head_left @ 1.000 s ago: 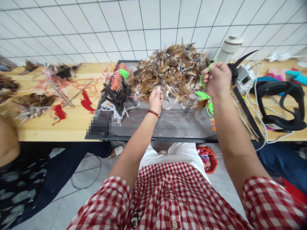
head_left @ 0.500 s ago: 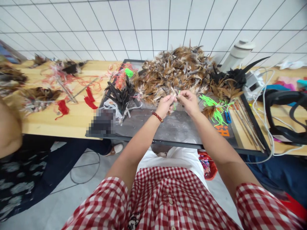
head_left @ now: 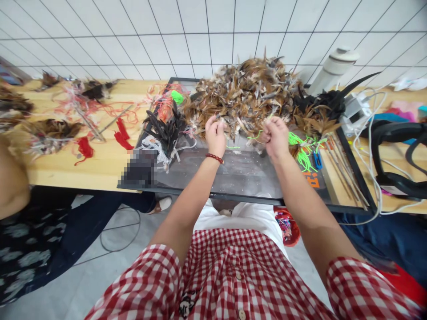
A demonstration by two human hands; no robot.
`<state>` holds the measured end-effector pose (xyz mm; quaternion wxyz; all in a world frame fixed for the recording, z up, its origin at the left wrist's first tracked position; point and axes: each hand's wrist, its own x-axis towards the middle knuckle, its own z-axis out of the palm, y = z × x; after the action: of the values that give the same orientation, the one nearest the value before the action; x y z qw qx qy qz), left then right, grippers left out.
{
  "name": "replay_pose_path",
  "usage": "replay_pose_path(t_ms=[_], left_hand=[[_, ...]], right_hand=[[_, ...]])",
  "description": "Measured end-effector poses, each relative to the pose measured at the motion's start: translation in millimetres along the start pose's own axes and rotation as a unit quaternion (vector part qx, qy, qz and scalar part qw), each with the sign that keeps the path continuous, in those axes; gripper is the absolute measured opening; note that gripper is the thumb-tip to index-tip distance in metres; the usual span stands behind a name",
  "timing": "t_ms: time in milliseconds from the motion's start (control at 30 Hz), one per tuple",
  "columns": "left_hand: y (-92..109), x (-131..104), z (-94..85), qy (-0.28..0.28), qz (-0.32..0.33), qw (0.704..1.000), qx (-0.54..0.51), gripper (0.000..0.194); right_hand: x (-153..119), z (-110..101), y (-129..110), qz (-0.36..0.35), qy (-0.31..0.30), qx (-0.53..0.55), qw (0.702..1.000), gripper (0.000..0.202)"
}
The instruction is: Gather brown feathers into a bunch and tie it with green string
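Observation:
My left hand [head_left: 216, 135], with a red bead bracelet at the wrist, is closed in front of the feather heap. A short end of bright green string [head_left: 233, 147] sticks out beside its palm. To the right, my right hand [head_left: 276, 137] is closed too, with a green string [head_left: 255, 136] trailing from it toward the left. What else lies within the fingers is hidden. Behind both hands rises a large heap of brown feathers [head_left: 243, 95]. A bunch of green strings [head_left: 304, 153] lies just right of my right wrist, beside brown feathers [head_left: 315, 119].
The dark, black-rimmed tray [head_left: 200, 178] bears black feathers [head_left: 167, 129] and white strings [head_left: 156, 149] on the left. Thin sticks [head_left: 347, 173] lie at its right end. Beyond stand a white bottle [head_left: 333, 71] and a black headset [head_left: 396, 160]. Another person's arm [head_left: 11, 178] is at far left.
My hands were close together over the green string; they have now moved apart, left hand to the left and right hand to the right.

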<state>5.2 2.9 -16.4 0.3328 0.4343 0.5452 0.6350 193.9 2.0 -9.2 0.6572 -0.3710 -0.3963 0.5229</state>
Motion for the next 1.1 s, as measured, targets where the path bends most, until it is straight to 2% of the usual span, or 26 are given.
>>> replay_pose_path(t_ms=[67,133,233,300,433,533,667,733,867,1000,1100], left_hand=[[6.6,-7.6,0.1,-0.047,-0.003,0.999,-0.027,0.024],[15.0,-17.6,1.9,-0.137,-0.063,0.986,-0.063,0.027],[23.7,-28.3,4.1,-0.285,-0.182,0.935,-0.107,0.03],[25.7,-30.0,3.5,-0.329,-0.232,0.907,-0.121,0.03],[26.6,-27.3,0.5,-0.337,-0.259,0.895,-0.133,0.032],[29.0,-27.1,1.4,-0.331,-0.267,0.892,-0.151,0.032],[32.0,-28.8,5.7,-0.272,-0.271,0.916,-0.119,0.038],[32.0,-28.9,6.8,-0.263,-0.26,0.923,-0.11,0.039],[30.9,-29.7,6.8,-0.298,-0.255,0.911,-0.129,0.04],[30.2,-33.8,7.7,-0.325,-0.276,0.894,-0.137,0.034],[29.6,-35.7,8.4,-0.348,-0.287,0.882,-0.14,0.03]], right_hand=[[-6.5,8.2,6.3,0.015,-0.045,-0.034,0.998,0.05],[-13.0,15.8,11.4,0.032,-0.092,-0.045,0.994,0.055],[-18.2,20.4,13.0,0.049,-0.145,-0.04,0.987,0.059],[-17.9,19.2,10.5,0.052,-0.146,-0.027,0.988,0.061],[-13.8,14.8,4.9,0.047,-0.108,0.003,0.993,0.063],[-12.3,12.7,3.5,0.045,-0.109,0.01,0.993,0.06],[-11.9,9.9,4.3,0.043,-0.138,-0.022,0.989,0.056],[-12.4,9.7,5.4,0.064,-0.154,-0.059,0.984,0.057],[-16.2,14.8,9.1,0.116,-0.174,-0.094,0.973,0.066],[-19.7,20.8,12.3,0.086,-0.117,-0.093,0.985,0.062],[-19.8,21.7,12.6,0.066,-0.103,-0.094,0.988,0.06]])
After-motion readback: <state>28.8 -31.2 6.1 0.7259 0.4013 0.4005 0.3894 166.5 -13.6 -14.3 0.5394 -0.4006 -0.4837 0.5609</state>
